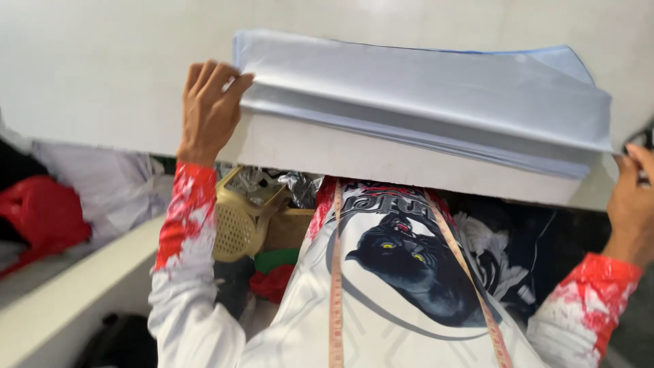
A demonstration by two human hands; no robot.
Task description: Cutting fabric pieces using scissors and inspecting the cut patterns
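Fingers (216, 73) of the left hand (208, 112) are bent over the upper left corner of the folded stack of pale blue-grey fabric (422, 95), with the thumb pressing on its top layer, so this hand is grasping the cloth. At the right edge of the frame the right hand (632, 197) is only partly in view; its fingers curl near the right end of the stack, beside something small and dark, but I cannot tell if they truly grip the cloth.

Nearest to the camera, in the lower middle of the frame, are the white shirt with a black panther print (402, 272) and the yellow measuring tape (336, 286) hanging over it. Behind, at centre left, stands a beige plastic basket (238, 225), and a red cloth (41, 211) lies at the far left.

Farther up, the stack rests on the white table (102, 75) across the upper middle of the frame. It has many thin layers, so I judge it soft, floppy and a little slippery, and rather heavy as a whole. Taking it by both ends, with fingers under all layers, seems best
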